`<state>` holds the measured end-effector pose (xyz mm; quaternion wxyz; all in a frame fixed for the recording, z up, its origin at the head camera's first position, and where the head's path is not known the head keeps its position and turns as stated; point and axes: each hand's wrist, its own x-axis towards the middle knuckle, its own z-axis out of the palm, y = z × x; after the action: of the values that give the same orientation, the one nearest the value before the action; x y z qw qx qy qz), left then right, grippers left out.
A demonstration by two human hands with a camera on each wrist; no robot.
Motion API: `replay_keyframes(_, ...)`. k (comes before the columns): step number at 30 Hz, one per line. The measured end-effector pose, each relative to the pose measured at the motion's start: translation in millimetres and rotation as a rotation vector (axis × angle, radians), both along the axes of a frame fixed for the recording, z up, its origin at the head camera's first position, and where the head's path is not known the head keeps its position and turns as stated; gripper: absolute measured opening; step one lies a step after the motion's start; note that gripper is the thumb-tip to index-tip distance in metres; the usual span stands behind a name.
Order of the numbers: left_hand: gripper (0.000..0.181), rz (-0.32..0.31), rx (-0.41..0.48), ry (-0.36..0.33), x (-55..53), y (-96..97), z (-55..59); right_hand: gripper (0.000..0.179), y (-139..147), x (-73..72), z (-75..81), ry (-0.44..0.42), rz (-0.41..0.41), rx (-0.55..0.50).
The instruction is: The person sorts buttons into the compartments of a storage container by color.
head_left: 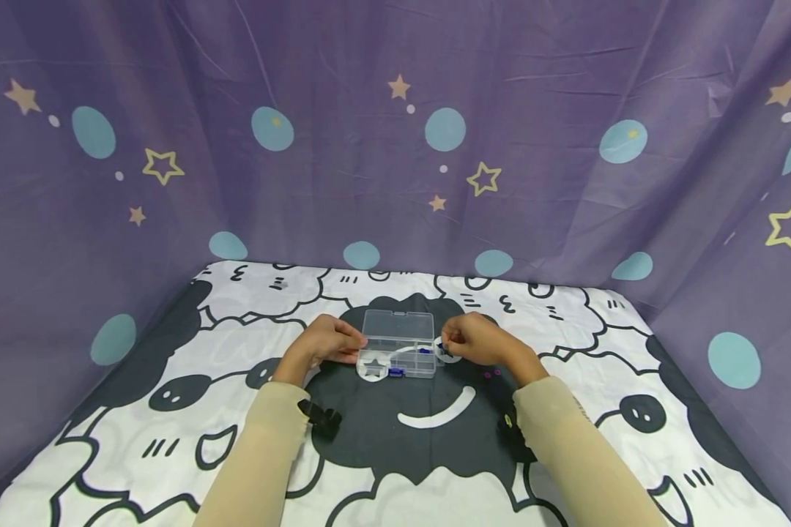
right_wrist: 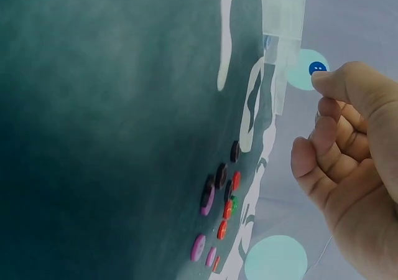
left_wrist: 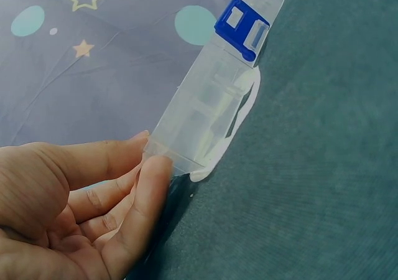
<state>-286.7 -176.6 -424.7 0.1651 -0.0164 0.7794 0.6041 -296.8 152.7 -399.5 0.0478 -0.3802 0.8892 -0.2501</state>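
Observation:
A clear plastic compartment box [head_left: 395, 364] lies on the patterned cloth, its lid [head_left: 398, 326] swung back. My left hand [head_left: 329, 342] holds the box's left end between thumb and fingers; the left wrist view shows this hand [left_wrist: 93, 211] close up. Blue pieces [left_wrist: 241, 28] show through the box wall, their shape unclear. Beyond the box's right end, my right hand [head_left: 477, 338] pinches a blue button [right_wrist: 318, 67] between thumb and forefinger, raised above the cloth in the right wrist view.
Loose buttons lie on the cloth near the right hand: black [right_wrist: 222, 175], purple [right_wrist: 198, 247], red [right_wrist: 222, 230] and green [right_wrist: 234, 203]. A purple curtain [head_left: 369, 183] hangs behind the cloth-covered surface [head_left: 237, 402].

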Motion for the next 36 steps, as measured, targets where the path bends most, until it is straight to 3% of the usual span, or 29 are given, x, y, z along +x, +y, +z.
replay_keyframes(22, 0.015, -0.004, 0.007, 0.002, -0.8, 0.1, -1.7, 0.01, -19, -0.2, 1.8, -0.041, 0.026, -0.004)
replay_keyframes(36, 0.014, -0.008, 0.007, 0.003, -0.3, -1.2, -0.4, 0.01, -8, 5.9, 2.6, -0.052, -0.035, -0.011)
